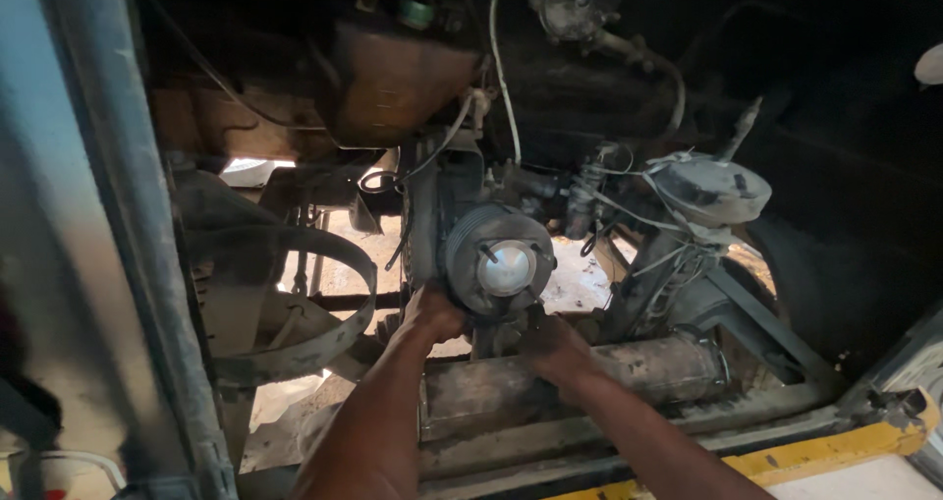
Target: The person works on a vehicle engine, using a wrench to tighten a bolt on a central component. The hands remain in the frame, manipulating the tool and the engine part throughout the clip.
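The setting is a dim, grimy vehicle engine bay viewed from above, with sunlit ground showing through gaps below and a yellow-painted body edge [815, 453] at the lower right. At the centre sits a round, grooved grey metal pulley with a pale polished hub [499, 260], mounted on the front of the engine block and ringed by small bolts.

Your left hand [430, 315] rests against the lower left rim of the pulley, fingers curled around its edge. Your right hand [556, 348] is just beneath the pulley, above a rusty cylindrical muffler [580, 377]; whether its fingers are clenched on anything cannot be told, as they are in shadow.

Handling judgement: the pulley is probably solid metal, stiff and fairly heavy, and its surface looks oily, so expect it to be slippery. Take hold at opposite sides of the outer rim, using the grooves for purchase, and avoid the polished hub. Keep clear of the white cable [499, 78] and the thin wires near the round grey capped unit [711, 190] to the right.
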